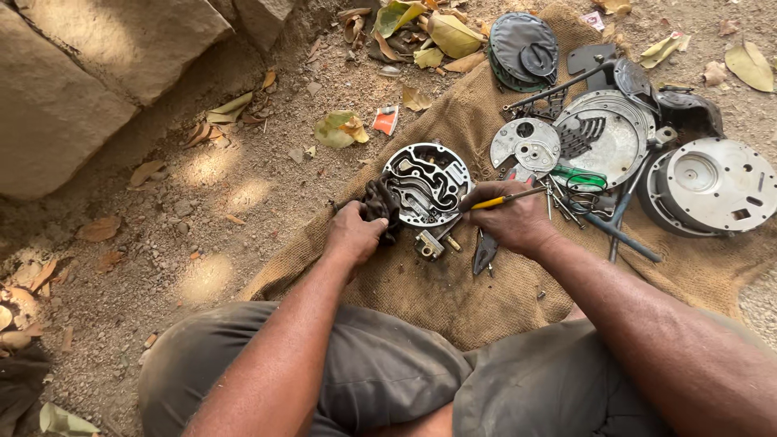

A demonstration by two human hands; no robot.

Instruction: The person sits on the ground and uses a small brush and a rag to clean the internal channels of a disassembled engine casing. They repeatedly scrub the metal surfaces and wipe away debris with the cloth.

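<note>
Valve plate [426, 183] between left hand [354, 235], right hand [512, 218], touching both.

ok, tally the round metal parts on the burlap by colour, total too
Silver round parts: 4 — channelled plate under the hands, small disc, big plate, drum housing
Dark round parts: 1 — cover at the burlap's far edge
Total: 5
Left hand presses a dark rag on the channelled plate; right hand holds a yellow-handled tool.

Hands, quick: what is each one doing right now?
Left hand: closed on a dark rag, against the round metal plate.
Right hand: closed on a yellow-handled tool.
</note>
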